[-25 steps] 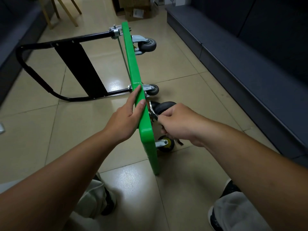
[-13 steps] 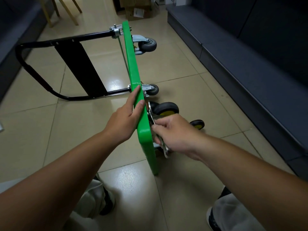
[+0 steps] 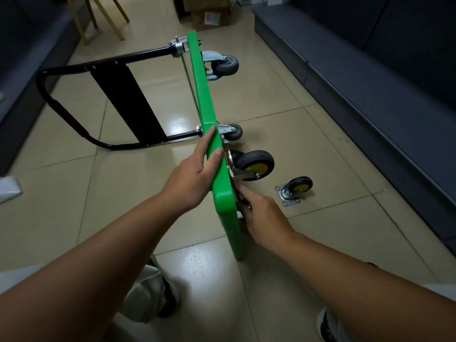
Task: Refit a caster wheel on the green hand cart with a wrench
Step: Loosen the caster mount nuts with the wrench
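Within the last second the right hand point(image 3: 259, 213) has swung down from beside the mounted caster point(image 3: 256, 164), fingers curled round the wrench point(image 3: 237, 191) at the underside of the green hand cart point(image 3: 199, 95), which stands on edge mid-frame; likely a tightening stroke. The left hand point(image 3: 195, 176) rests straight-fingered on its top edge. A loose caster point(image 3: 294, 191) lies on the floor point(image 3: 320, 119), right of centre.

dim light, floor glare, warped edges
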A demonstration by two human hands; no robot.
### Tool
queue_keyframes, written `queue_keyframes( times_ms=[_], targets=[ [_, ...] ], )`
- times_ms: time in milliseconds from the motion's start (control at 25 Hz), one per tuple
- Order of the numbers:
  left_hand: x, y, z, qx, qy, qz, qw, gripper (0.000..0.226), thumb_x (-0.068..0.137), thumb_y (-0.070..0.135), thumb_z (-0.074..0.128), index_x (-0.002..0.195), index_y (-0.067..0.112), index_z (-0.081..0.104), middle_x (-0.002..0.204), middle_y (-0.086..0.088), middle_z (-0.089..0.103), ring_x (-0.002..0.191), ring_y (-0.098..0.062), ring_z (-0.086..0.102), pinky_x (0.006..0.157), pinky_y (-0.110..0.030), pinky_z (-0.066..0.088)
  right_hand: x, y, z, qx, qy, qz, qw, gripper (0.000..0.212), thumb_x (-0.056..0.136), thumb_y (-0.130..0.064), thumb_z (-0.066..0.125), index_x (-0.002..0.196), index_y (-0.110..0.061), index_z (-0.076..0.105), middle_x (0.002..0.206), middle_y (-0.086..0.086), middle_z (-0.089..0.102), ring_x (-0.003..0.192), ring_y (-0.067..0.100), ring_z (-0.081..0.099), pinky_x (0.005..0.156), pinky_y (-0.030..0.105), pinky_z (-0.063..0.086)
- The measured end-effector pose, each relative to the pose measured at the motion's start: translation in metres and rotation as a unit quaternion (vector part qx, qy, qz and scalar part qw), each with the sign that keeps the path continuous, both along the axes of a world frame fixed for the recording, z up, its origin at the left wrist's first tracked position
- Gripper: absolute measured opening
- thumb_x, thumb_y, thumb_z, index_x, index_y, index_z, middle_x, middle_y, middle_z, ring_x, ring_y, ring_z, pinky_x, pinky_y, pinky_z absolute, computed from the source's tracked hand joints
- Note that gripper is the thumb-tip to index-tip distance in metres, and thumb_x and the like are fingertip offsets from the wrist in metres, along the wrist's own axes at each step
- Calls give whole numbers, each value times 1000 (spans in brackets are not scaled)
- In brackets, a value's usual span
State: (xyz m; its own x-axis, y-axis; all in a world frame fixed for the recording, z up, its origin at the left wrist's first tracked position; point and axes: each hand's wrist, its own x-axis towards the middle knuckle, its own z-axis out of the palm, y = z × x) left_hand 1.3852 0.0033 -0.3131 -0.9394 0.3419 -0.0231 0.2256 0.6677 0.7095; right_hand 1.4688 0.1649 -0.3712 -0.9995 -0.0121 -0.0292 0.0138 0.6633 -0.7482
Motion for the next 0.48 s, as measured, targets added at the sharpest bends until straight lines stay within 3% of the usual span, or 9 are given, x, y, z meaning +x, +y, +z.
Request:
queue_keyframes(
  times_ms=[160,240,320,400,480],
  targets=[
    [1,0,2,18,-16,-11,1000,55,103,62,30,154,59,9,136,-2,60,110,-24,66,98,-48,52,12,21,3,45,-56,-4,997,37,97,-16,53,131,-31,56,88,5,67,79,25,63,66,35,52],
    [4,0,4,30,-26,-4,999,57,102,63,32,154,59,9,146,-4,54,120,-25,62,104,-48,49,19,30,9,70,-149,-9,986,18,94,-17,54,106,-21,66,79,1,62,76,24,62,56,29,43],
    [9,0,6,42,-45,0,998,65,98,67,35,156,56,8,149,1,51,125,-24,59,108,-47,46,25,31,18,63,-206,-20,976,13,92,-19,54,85,-18,65,71,-1,56,65,21,58,49,25,34],
    [19,0,9,57,-53,-8,997,72,96,66,41,158,51,8,140,12,51,124,-19,60,109,-46,46,30,22,30,24,-198,-35,979,19,95,-20,52,91,-18,71,66,-5,54,54,12,49,46,23,33],
    [25,0,8,63,-50,-14,997,68,102,59,43,160,47,9,137,14,48,124,-14,57,111,-45,45,26,14,37,-17,-167,-52,984,26,97,-19,51,109,-13,73,71,-2,62,61,15,58,53,27,46]
  ],
)
